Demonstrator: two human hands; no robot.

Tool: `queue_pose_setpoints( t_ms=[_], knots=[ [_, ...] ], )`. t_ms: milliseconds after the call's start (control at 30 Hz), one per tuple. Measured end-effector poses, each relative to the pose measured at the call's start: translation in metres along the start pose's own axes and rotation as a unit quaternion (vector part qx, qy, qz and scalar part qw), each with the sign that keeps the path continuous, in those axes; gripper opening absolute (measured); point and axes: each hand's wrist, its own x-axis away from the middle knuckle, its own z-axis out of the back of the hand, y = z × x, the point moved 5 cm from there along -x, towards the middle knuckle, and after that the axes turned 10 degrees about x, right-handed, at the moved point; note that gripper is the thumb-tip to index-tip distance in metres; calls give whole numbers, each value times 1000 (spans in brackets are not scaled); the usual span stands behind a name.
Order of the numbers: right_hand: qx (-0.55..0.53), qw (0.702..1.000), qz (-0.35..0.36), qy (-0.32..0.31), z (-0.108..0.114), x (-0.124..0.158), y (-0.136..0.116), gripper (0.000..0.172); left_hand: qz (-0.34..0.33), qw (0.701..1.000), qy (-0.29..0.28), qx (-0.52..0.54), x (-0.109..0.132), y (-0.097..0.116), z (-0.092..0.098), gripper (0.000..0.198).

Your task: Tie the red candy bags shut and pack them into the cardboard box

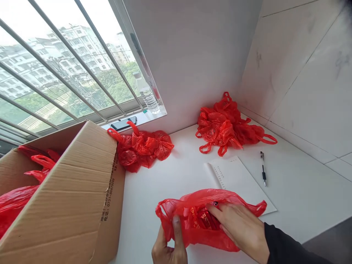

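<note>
A thin red plastic bag (213, 238) is held low over the white table, its mouth spread toward me. My left hand (172, 245) pinches the bag's left side near a handle loop, the thumb on the inner side. Inside lie red packets (205, 218) with yellow and dark printing. My right hand (242, 225) reaches into the mouth from the right, touching the packets; its fingertips are partly hidden among them, so their grip is unclear. The bag's other handle sticks out beyond my right wrist.
An open cardboard box (74, 187) with red bags (41, 165) stands at left. Crumpled red bags form one pile by the box (143, 146) and another in the corner (225, 124). A notebook (239, 179), pen (263, 168), phone (123, 123) and water bottle (148, 95) are beyond.
</note>
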Motion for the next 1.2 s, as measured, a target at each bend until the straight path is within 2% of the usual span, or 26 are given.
queue_pose_setpoints(
  t_ms=[200,333,433,533,700,933,1133,1200],
  knots=[
    [88,993,34,-70,-11,-4,-9,62,-28,997,-69,4,3,1,-6,42],
    [75,992,42,-95,-11,-4,-4,46,-100,988,-102,-63,0,-2,-11,34],
    [66,992,40,-104,-12,-5,-1,35,-125,980,-110,-106,-5,-16,-21,34],
    [65,991,37,-111,-13,-7,-1,26,-132,975,-110,-142,-10,-31,-31,42],
    [76,991,12,-113,-10,-10,3,23,-115,973,-76,-185,-17,-42,-37,48],
    [75,991,-1,-109,-11,-10,9,22,-70,972,-27,-221,-21,-33,-33,36],
    [97,990,37,-100,-8,-17,-3,40,-75,974,-54,-208,-14,-24,-30,39],
    [104,989,38,-103,-10,-19,-3,39,-74,974,-65,-206,-13,-23,-29,38]
  ],
)
